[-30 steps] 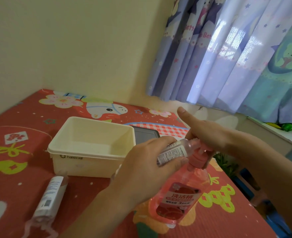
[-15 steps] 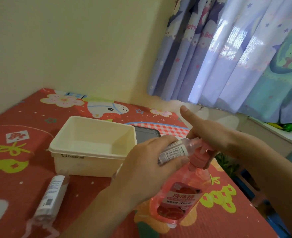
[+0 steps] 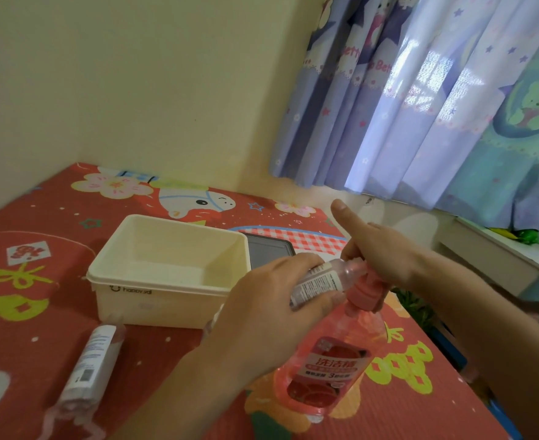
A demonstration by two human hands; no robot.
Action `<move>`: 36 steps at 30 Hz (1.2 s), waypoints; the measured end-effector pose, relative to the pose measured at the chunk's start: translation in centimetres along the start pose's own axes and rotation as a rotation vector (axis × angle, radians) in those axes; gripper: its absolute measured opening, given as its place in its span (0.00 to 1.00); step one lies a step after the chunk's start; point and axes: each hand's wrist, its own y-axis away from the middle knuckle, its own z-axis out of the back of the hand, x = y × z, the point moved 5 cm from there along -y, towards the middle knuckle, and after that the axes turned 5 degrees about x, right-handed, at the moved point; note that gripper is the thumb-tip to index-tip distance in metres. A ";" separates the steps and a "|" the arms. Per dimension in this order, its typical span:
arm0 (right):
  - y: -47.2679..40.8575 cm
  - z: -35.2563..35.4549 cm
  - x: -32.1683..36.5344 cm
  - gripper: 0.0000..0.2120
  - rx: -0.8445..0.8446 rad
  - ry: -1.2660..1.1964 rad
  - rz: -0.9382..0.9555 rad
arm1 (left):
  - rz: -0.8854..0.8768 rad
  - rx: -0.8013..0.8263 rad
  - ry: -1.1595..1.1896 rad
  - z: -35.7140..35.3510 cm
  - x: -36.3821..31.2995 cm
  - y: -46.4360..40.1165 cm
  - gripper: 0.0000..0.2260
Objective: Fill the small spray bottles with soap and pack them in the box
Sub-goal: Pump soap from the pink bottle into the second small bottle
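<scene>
My left hand (image 3: 261, 315) grips a small clear spray bottle (image 3: 322, 282) with a white label, tilted so its open mouth meets the pink pump nozzle. My right hand (image 3: 379, 252) rests on the pump head (image 3: 365, 292) of a pink soap bottle (image 3: 331, 360) standing on the table, fingers curled over the pump and thumb pointing up. A cream plastic box (image 3: 166, 274) stands open and empty behind my left hand. Another small spray bottle (image 3: 90, 363) lies on its side at the lower left.
The table wears a red cartoon-print cloth (image 3: 39, 274). A dark grey lid (image 3: 269, 252) lies flat behind the box. The table's right edge drops off near a white shelf (image 3: 499, 258) below blue curtains (image 3: 420, 96). A cream wall borders the far side.
Both hands and both bottles hold almost the same pose; the view has only shifted slightly.
</scene>
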 end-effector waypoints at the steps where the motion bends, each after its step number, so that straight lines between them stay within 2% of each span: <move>1: -0.1 -0.2 0.0 0.39 -0.036 0.018 0.041 | -0.002 0.001 -0.019 0.0 0.0 0.0 0.17; 3: -0.2 -0.6 0.0 0.37 -0.052 0.005 0.078 | 0.006 0.004 -0.017 -0.1 0.2 0.1 0.18; 6: 0.1 -0.3 0.2 0.32 0.031 -0.047 0.018 | 0.015 0.020 0.006 -0.1 0.2 0.1 0.18; 10: 0.7 0.0 0.3 0.46 0.166 -0.079 -0.083 | -0.009 -0.002 0.021 0.1 -0.3 0.1 0.16; 12: 0.5 -0.1 0.3 0.43 0.118 -0.038 -0.060 | 0.001 0.000 0.016 0.1 -0.1 0.0 0.16; 15: 0.4 -0.5 0.6 0.33 0.021 -0.007 0.065 | 0.008 0.015 -0.012 -0.1 0.2 0.1 0.17; 18: 0.6 -0.6 0.9 0.29 0.032 -0.049 0.057 | 0.007 0.010 -0.005 -0.1 0.2 0.1 0.18; 19: 0.6 -0.5 0.9 0.29 0.062 -0.061 0.030 | 0.008 0.009 0.000 -0.1 0.2 0.1 0.18; 23: 0.9 0.0 0.3 0.43 0.167 -0.089 -0.075 | -0.003 0.010 0.012 -0.1 -0.1 0.1 0.16; 25: 0.9 0.1 0.2 0.42 0.107 -0.069 -0.061 | -0.015 -0.001 -0.017 -0.1 -0.2 0.1 0.16; 28: 0.8 -0.4 0.6 0.32 0.012 -0.033 0.037 | -0.006 -0.005 -0.042 -0.1 0.1 0.1 0.18; 31: 0.6 -0.7 0.7 0.33 0.015 -0.021 0.046 | 0.017 0.016 -0.008 -0.2 0.6 0.1 0.19; 36: 1.4 0.2 0.9 0.37 0.114 -0.065 -0.076 | -0.006 0.024 0.012 -0.1 0.0 0.1 0.16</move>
